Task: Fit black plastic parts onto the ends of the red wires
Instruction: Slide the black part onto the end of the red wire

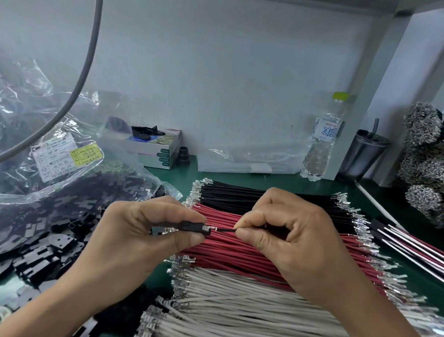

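L hand (141,231) pinches black part (193,227); R hand (284,234) pinches wire (225,230).

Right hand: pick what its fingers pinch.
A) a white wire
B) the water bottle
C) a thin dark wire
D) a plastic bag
C: the right hand pinches a thin dark wire whose metal end points into the black part held by the left hand, above the red wires.
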